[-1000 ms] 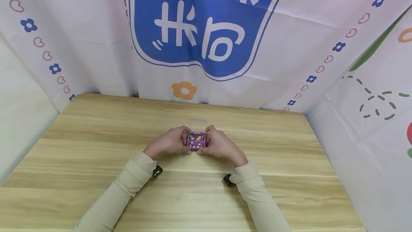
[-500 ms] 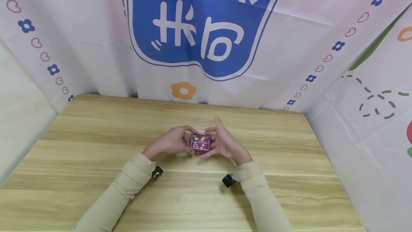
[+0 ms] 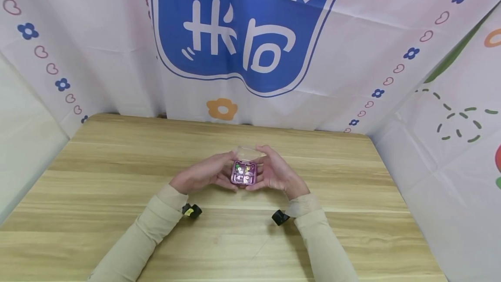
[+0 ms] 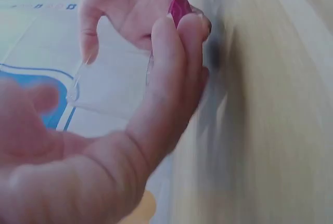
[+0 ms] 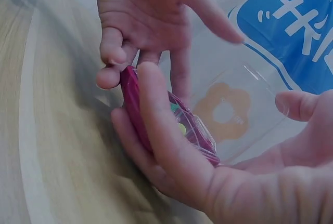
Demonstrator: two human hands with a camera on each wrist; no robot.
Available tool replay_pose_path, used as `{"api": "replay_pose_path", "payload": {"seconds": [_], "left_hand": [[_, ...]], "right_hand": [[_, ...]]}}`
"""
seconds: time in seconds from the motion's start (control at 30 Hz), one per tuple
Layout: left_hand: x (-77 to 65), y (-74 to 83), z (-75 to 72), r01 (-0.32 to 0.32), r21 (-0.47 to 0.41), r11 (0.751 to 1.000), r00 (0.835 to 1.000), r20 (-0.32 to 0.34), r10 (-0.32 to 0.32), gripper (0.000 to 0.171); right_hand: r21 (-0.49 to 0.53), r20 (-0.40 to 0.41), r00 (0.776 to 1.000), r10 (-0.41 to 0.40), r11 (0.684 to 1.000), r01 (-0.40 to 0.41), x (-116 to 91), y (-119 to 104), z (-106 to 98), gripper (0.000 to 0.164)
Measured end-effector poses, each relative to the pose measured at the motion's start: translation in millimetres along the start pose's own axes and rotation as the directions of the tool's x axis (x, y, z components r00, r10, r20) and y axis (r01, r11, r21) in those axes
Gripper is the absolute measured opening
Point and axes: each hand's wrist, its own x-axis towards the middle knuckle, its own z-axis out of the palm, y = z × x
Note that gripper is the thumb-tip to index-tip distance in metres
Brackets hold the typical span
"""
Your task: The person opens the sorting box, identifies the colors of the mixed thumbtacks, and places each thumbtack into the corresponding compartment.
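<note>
A small magenta pill box (image 3: 244, 173) is held between both hands above the table, its compartments facing up and containing several tiny green, yellow and pale pieces. Its clear hinged lid (image 3: 247, 154) stands raised at the far side. My left hand (image 3: 205, 172) holds the box's left edge with its fingers; in the right wrist view its thumb is stretched away from the box. My right hand (image 3: 277, 174) supports the right side, fingers curled around the box (image 5: 136, 104). Its thumb (image 5: 296, 104) is at the lid's edge. Some fingertips are hidden under the box.
The wooden table (image 3: 250, 238) spreads around the hands. Behind it hangs a white curtain (image 3: 352, 55) with a blue printed sign and flowers. Dark wrist cameras sit at the left wrist (image 3: 192, 210) and right wrist (image 3: 280, 217).
The pill box has shifted slightly right. My right hand's fingers have spread off their earlier grip and its thumb has moved up to the lid. The left thumb has also come up from the box's near edge.
</note>
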Motion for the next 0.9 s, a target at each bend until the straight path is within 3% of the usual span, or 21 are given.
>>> {"api": "replay_pose_path", "payload": {"seconds": [0.13, 0.27, 0.6, 0.9], "left_hand": [[1.0, 0.1, 4.1, 0.058, -0.022, 0.998, 0.992, -0.107, -0.06, 0.081], [1.7, -1.1, 6.1, 0.084, -0.014, 0.996, 0.986, -0.146, -0.086, 0.085], [1.2, 0.0, 1.0, 0.092, -0.064, 0.994, 0.992, -0.086, -0.098, 0.076], [-0.3, -1.9, -6.5, 0.066, -0.133, 0.989, 0.998, -0.008, -0.068, 0.053]], "right_hand": [[-0.022, 0.023, 1.0, 0.009, 1.0, -0.008, 0.2, 0.3, 2.7, 0.074], [-0.041, 0.027, 1.0, 0.015, 0.999, -0.014, 1.3, 0.6, 4.2, 0.071], [-0.055, 0.085, 0.996, -0.011, 0.998, 0.016, 1.6, 2.1, 2.2, 0.07], [-0.042, 0.119, 0.991, -0.064, 0.997, 0.069, 0.7, 4.8, -0.3, 0.042]]}}
